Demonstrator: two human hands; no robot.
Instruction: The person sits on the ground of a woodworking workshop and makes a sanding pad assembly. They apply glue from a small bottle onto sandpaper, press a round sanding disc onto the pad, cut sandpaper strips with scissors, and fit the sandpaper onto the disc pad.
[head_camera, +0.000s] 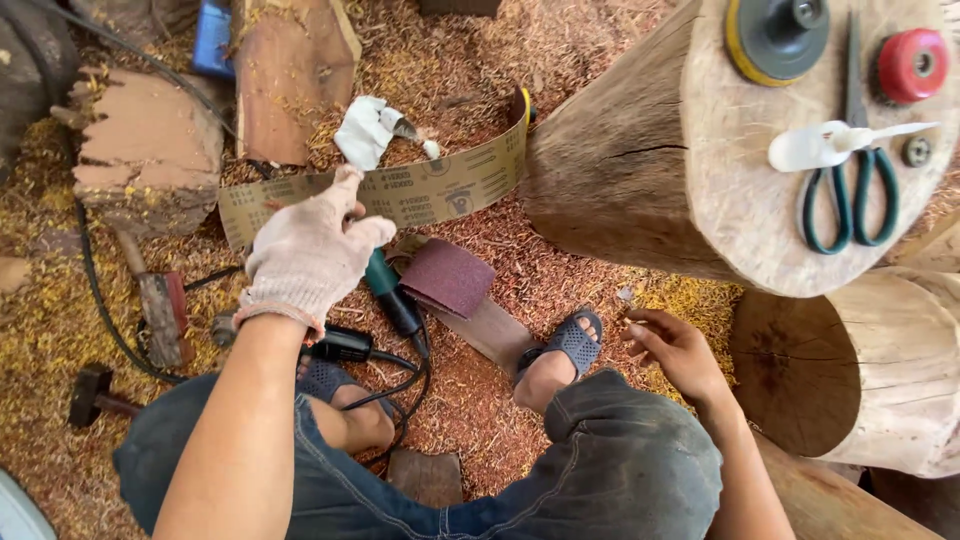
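My left hand (312, 250), in a white knit glove, grips a long tan strip of sandpaper (440, 188) near its left end. The strip curves away to the right toward a big upright log (640, 170). My bare right hand (678, 350) hovers low beside my right knee with its fingers loosely curled and nothing in them. Below the strip lies a green power tool (392, 293) with a black cord, next to a folded maroon sanding sheet (447, 275). My feet wear dark slippers (570, 340).
On the log's flat top lie green-handled scissors (850, 195), a yellow-rimmed sanding disc (775, 38), a red wire wheel (912, 64) and a white plastic piece (815, 146). A second log (850, 370) stands at the right. Wood blocks (150, 150), hammers (155, 310) and a crumpled white cloth (362, 130) lie on the sawdust-covered ground.
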